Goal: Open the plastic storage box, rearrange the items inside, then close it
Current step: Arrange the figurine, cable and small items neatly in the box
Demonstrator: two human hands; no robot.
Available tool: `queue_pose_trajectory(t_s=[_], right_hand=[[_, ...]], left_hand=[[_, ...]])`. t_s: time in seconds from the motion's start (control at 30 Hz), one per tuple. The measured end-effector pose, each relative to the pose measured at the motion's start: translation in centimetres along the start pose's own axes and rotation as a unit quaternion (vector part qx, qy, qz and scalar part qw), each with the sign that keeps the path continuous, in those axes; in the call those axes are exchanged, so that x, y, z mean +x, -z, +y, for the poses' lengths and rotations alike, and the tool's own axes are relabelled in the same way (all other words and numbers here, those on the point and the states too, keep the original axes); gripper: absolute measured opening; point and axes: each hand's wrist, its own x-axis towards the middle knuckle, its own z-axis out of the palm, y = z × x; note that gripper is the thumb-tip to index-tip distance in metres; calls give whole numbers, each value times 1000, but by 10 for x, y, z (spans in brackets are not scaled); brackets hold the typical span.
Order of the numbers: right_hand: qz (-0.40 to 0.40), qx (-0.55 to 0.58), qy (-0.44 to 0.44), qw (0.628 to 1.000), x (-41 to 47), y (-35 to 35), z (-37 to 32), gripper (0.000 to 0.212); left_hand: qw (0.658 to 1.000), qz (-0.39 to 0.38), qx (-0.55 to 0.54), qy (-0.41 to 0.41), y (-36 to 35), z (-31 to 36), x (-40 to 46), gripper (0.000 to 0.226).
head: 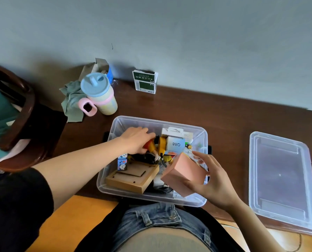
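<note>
Sorting the open storage box

Sitting on the brown table [224,113], the clear box [152,196] has its lid [282,180] lying flat to its right. The left hand [136,140] reaches inside, fingers curled round an orange and yellow toy [151,145]. The right hand [212,180] holds a pink carton [183,174], tilted, over the box's near right corner.

Pink box [183,174], clear lid [281,180], brown table [224,113]
</note>
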Motion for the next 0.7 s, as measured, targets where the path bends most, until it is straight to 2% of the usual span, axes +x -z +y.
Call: queue_pose_trajectory(t_s=[0.13,0.23,0.33,0.47,0.7], right_hand=[[4,3,-6,1000,0,0,0,75],[8,5,-12,1000,0,0,-1,76],[9,9,-11,1000,-1,1,-1,75],[11,23,-12,1000,-1,0,-2,76],[12,32,-20,999,4,2,1,77]], left_hand=[[999,2,-47,4,-3,6,4,47],[997,35,-71,4,-1,5,3,35],[985,82,-148,21,-1,-2,-5,37],[917,136,-367,72,10,-19,-26,33],[826,190,-525,81,11,-22,-45,30]])
